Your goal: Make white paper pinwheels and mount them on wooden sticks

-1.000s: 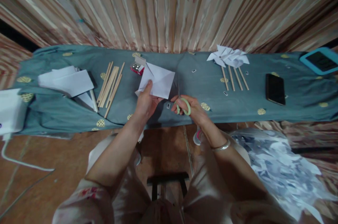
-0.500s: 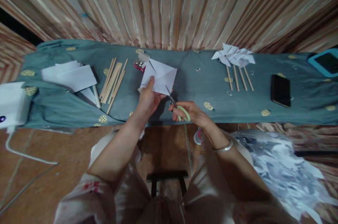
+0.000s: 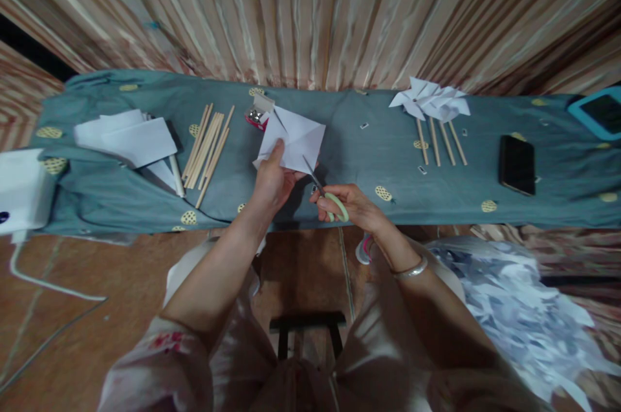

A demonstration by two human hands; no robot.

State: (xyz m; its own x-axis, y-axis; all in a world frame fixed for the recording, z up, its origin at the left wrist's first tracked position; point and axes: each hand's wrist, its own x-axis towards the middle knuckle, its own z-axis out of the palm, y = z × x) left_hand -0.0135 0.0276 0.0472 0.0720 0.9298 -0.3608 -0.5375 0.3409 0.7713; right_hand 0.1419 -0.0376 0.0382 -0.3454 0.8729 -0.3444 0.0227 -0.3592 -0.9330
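Scissors [image 3: 326, 195] at paper square [image 3: 295, 140] edge

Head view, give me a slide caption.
Left hand holds white paper square; right hand brings green-handled scissors to it.

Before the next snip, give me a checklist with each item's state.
1. Left hand grips the paper, thumb on top: ok.
2. Right hand holds the scissors by the green handles: ok.
3. Blades reach the paper's lower edge: ok.
4. Left fingers away from the blades: cannot tell, the thumb sits close beside them.
5. Blades lined up with a crease: cannot tell, too small.
6. Sticks and pinwheels lie apart from the cut: ok.
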